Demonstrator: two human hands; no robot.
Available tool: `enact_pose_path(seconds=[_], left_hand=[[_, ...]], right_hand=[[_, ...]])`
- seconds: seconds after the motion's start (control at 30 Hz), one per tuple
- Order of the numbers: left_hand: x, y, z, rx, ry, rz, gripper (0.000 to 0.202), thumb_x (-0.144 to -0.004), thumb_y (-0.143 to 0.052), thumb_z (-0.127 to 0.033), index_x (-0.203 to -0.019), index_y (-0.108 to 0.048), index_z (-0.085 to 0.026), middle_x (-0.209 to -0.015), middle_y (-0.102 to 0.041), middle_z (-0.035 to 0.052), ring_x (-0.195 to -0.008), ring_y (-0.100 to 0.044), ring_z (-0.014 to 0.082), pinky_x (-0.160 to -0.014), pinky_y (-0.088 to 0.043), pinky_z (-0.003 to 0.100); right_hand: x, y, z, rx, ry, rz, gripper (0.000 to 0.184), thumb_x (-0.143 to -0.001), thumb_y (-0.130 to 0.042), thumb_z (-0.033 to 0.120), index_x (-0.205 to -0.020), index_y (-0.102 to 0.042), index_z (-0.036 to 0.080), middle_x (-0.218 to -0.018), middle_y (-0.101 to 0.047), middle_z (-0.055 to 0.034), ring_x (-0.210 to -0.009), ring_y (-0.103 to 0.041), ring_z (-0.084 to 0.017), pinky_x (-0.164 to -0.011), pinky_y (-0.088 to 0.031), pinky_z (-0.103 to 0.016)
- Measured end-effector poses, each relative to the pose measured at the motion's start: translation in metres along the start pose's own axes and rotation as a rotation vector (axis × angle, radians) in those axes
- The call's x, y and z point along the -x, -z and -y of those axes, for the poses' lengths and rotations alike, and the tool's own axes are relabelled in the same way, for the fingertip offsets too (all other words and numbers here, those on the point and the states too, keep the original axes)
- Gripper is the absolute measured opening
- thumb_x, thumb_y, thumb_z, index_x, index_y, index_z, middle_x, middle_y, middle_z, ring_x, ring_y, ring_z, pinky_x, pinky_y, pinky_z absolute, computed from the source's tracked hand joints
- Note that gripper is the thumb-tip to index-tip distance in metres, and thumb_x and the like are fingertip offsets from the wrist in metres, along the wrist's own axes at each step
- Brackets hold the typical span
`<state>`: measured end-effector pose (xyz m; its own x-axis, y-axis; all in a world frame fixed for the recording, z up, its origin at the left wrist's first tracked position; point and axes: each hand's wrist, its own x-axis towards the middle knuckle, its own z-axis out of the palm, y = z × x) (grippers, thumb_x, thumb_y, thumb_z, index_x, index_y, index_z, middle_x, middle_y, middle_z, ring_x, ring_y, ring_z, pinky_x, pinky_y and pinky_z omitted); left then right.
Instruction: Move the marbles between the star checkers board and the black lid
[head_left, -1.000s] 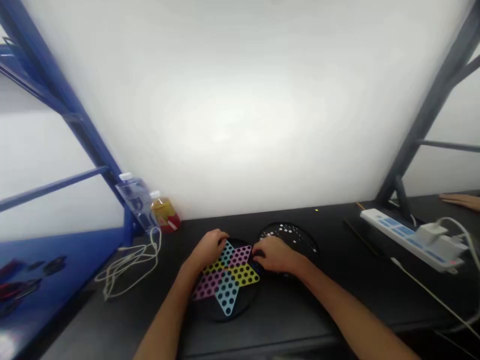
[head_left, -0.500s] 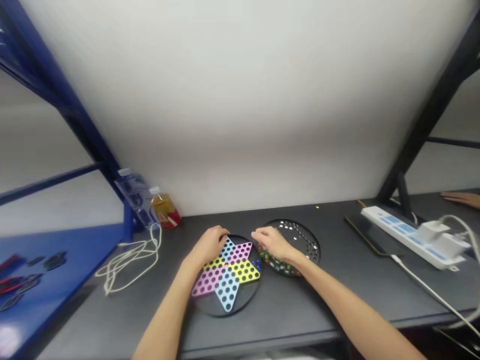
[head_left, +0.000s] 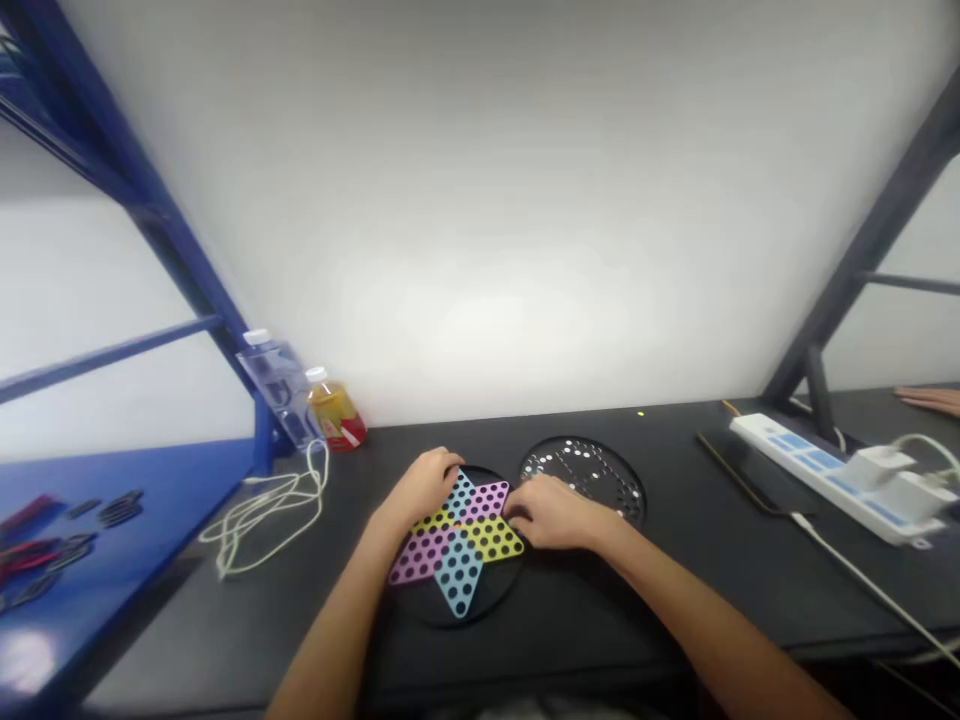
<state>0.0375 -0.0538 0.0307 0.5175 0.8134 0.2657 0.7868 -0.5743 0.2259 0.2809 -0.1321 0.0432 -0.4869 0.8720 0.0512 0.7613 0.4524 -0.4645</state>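
Right hand [head_left: 555, 515] has slid down and to the left, off the round black perforated disc [head_left: 592, 470], and now sits at the right edge of a star-shaped Chinese checkers board [head_left: 459, 565]. Its fingers are loosely curled and pointing down beside the board's yellow and pink arms; the back of the hand hides them, so whether they hold anything cannot be told. Left hand [head_left: 424, 487] lies on the board's upper-left edge, above the yellow arm and next to the blue one, with fingers gently curved; any grip is equally hard to tell.

The board lies flat between the hands on a dark tabletop [head_left: 660, 610], with the perforated disc just to its right, partly covered by the right hand. At back left, a bottle of amber drink [head_left: 335, 415] with a red label stands beside a tilted clear plastic bottle [head_left: 274, 385], and a loose white cable [head_left: 262, 520] loops across the tabletop. A white power strip [head_left: 817, 475] lies at right, and another person's hand [head_left: 930, 400] rests at the far right edge.
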Motion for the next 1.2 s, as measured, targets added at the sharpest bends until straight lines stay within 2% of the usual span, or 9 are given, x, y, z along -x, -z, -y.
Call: enact_pose_path(seconds=[0.2,0.33,0.43,0.53,0.63,0.7,0.83,1.0,1.2], left_hand=[[0.0,0.0,-0.001,-0.009,0.017,0.009,0.031,-0.091,-0.043,-0.021,-0.105,-0.071,-0.017,-0.099,-0.069,0.0095,-0.095,-0.063,0.0208,-0.09,-0.046,0.03],[0.001,0.001,-0.001,-0.004,0.01,0.011,0.032,-0.091,-0.043,-0.021,-0.105,-0.071,-0.017,-0.098,-0.069,0.0094,-0.095,-0.063,0.0207,-0.089,-0.046,0.03],[0.001,0.0,-0.001,-0.003,0.016,0.016,0.032,-0.091,-0.042,-0.02,-0.104,-0.071,-0.017,-0.098,-0.069,0.0089,-0.095,-0.063,0.0203,-0.089,-0.046,0.029],[0.001,-0.001,-0.001,0.001,0.014,0.016,0.031,-0.091,-0.043,-0.02,-0.103,-0.071,-0.017,-0.097,-0.069,0.009,-0.094,-0.063,0.0204,-0.088,-0.046,0.029],[0.001,-0.001,-0.001,0.006,0.009,0.003,0.031,-0.091,-0.043,-0.02,-0.104,-0.071,-0.018,-0.098,-0.069,0.0092,-0.094,-0.063,0.0205,-0.089,-0.046,0.029],[0.001,-0.001,-0.001,0.003,0.01,0.007,0.032,-0.091,-0.043,-0.02,-0.105,-0.071,-0.017,-0.098,-0.069,0.0094,-0.095,-0.063,0.0205,-0.089,-0.046,0.029],[0.001,0.0,-0.003,-0.004,0.025,0.025,0.032,-0.091,-0.043,-0.02,-0.106,-0.071,-0.017,-0.1,-0.069,0.0096,-0.096,-0.063,0.0208,-0.091,-0.046,0.03],[0.001,0.0,-0.003,-0.007,0.019,0.013,0.032,-0.091,-0.042,-0.02,-0.106,-0.071,-0.017,-0.098,-0.069,0.0097,-0.095,-0.063,0.0208,-0.09,-0.046,0.03],[0.002,-0.003,0.0,-0.006,0.009,0.007,0.032,-0.091,-0.043,-0.02,-0.105,-0.071,-0.018,-0.099,-0.069,0.0095,-0.095,-0.063,0.0205,-0.09,-0.045,0.03]], right_hand=[[-0.009,-0.006,-0.008,-0.227,0.072,-0.118,0.015,-0.072,-0.059,0.02,-0.075,-0.073,0.019,-0.074,-0.07,-0.0043,-0.069,-0.058,-0.016,-0.066,-0.039,-0.026],[-0.013,0.002,-0.027,-0.882,-0.04,-0.066,0.017,-0.073,-0.054,0.031,-0.068,-0.061,0.016,-0.05,-0.045,0.0038,-0.044,-0.032,-0.008,-0.045,-0.026,-0.021],[-0.015,0.008,-0.037,-1.392,-0.145,0.044,0.027,-0.078,-0.049,0.044,-0.069,-0.048,0.019,-0.049,-0.026,0.0088,-0.042,-0.012,-0.007,-0.039,-0.011,-0.019],[-0.018,0.007,-0.038,-1.54,-0.195,0.056,0.039,-0.08,-0.052,0.053,-0.064,-0.039,0.021,-0.051,-0.024,0.0094,-0.042,-0.009,-0.006,-0.038,-0.007,-0.02],[-0.021,-0.001,-0.033,-1.403,-0.254,-0.046,0.048,-0.081,-0.054,0.056,-0.057,-0.031,0.022,-0.047,-0.018,0.0102,-0.041,-0.009,-0.006,-0.038,-0.007,-0.021],[-0.022,-0.007,-0.029,-1.146,-0.253,-0.15,0.051,-0.082,-0.055,0.053,-0.052,-0.029,0.021,-0.044,-0.018,0.0093,-0.04,-0.014,-0.006,-0.039,-0.011,-0.022],[-0.016,-0.009,-0.022,-0.511,-0.03,-0.192,0.043,-0.083,-0.057,0.041,-0.048,-0.051,0.016,-0.043,-0.042,0.0035,-0.044,-0.036,-0.008,-0.047,-0.026,-0.022],[-0.005,-0.001,-0.016,-0.21,0.098,-0.105,0.026,-0.084,-0.056,0.03,-0.069,-0.071,0.016,-0.063,-0.066,-0.0013,-0.056,-0.052,-0.012,-0.057,-0.034,-0.023],[0.004,0.009,-0.013,-0.089,0.126,-0.001,0.027,-0.084,-0.053,0.022,-0.105,-0.071,0.022,-0.095,-0.072,-0.0048,-0.083,-0.063,-0.019,-0.076,-0.041,-0.026]])
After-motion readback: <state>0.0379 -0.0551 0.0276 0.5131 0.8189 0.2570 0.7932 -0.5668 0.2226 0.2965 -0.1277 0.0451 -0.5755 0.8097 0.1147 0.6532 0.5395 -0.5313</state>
